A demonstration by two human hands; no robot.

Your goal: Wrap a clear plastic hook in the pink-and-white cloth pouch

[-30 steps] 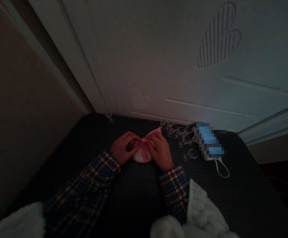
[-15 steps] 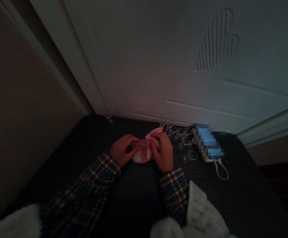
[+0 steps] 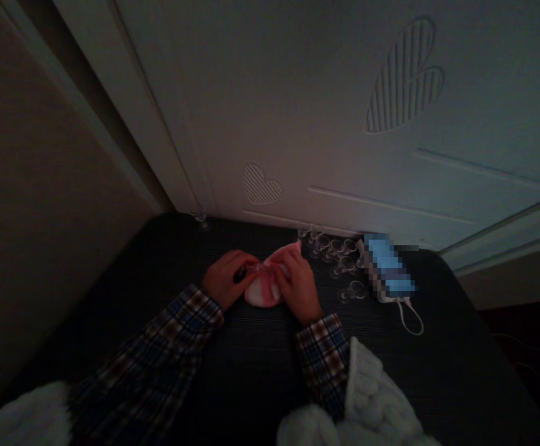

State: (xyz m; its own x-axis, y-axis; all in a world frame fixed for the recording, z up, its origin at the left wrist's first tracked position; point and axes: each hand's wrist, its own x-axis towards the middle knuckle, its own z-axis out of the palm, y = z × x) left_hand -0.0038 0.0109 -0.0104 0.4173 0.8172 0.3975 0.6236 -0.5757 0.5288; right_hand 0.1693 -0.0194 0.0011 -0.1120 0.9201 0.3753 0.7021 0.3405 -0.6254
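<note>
My left hand is closed in a pinch on a small clear stemmed glass, lying sideways between my hands. From the other side my right hand grips a pink and white cloth, bunched against the end of the glass. One corner of the cloth sticks up behind my right fingers, and its lower part hangs below the glass. The cloth and my fingers cover much of the glass, and the dim light blurs its outline.
Several similar clear glasses stand right of my hands on the dark table. A single glass stands at the far left edge. A lit phone with a white cable leans near a white panel with heart reliefs.
My right hand and the cloth have shifted slightly left, and the cloth now covers more of the glass. My left hand keeps its pinch. The view has moved a little.
</note>
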